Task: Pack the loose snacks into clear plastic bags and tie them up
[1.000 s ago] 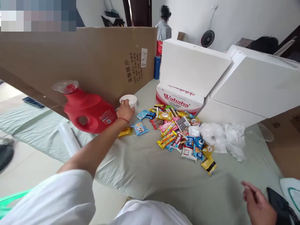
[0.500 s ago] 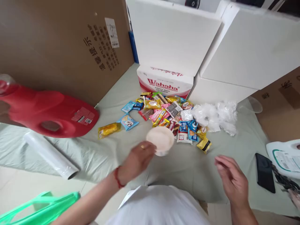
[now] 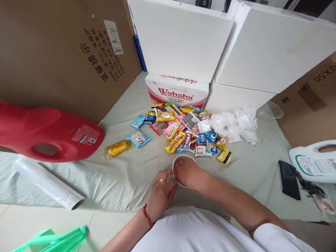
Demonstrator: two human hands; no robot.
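Observation:
A white paper cup is in front of me, just short of a pile of colourful snack packets on a pale green sheet. My left hand grips the cup from the left side. My right hand covers its mouth, with fingers reaching into it. Most of the cup is hidden by my hands. A yellow packet and a blue packet lie apart at the left of the pile.
A red detergent jug lies at the left, a roll of clear film below it. Crumpled clear plastic, a Wahaha carton, white boxes, cardboard, a black phone and a white jug surround the sheet.
My left hand carried the cup from beside the red jug to just in front of me. My right hand came in from the right and now sits over the cup.

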